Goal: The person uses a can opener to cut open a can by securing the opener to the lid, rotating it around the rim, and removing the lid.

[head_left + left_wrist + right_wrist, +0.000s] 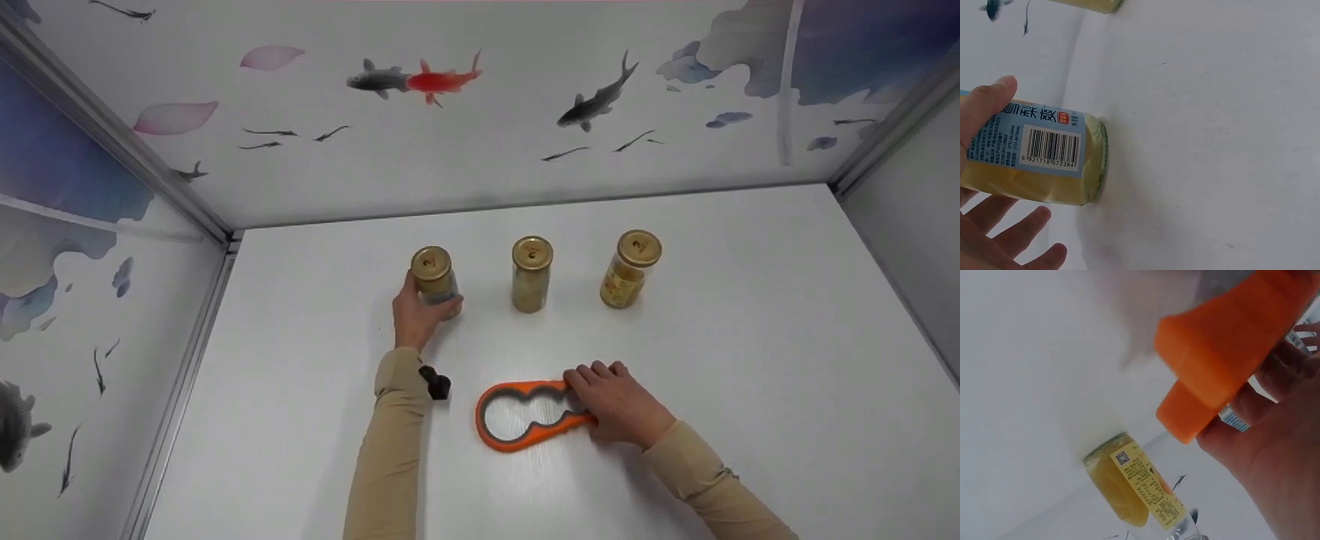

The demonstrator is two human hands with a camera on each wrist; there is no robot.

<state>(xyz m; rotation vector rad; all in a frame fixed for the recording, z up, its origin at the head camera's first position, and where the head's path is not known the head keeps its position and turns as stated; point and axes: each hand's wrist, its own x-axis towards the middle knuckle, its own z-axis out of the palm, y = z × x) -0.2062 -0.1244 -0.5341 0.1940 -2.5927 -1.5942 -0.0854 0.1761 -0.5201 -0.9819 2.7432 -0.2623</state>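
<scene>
At the left of the row stands a glass jar [433, 276] with a gold lid. My left hand [420, 311] holds it, with the thumb at its right side. The left wrist view shows the jar's blue label [1050, 143], barcode and pale yellow contents; my left thumb [988, 104] lies across the label and the other fingers are spread beneath. An orange jar opener [491, 439] with a scalloped grey inner edge is held by its handle end in my right hand [619, 405], low over the white table. Its handle [1213, 349] looms large and blurred in the right wrist view.
Two more gold-lidded glass jars stand on the table [300, 420]: a middle one [531, 277] and a right one [628, 271] with a yellow label. Behind them rises a white wall [480, 157] painted with fish. A left panel [60, 300] borders the table.
</scene>
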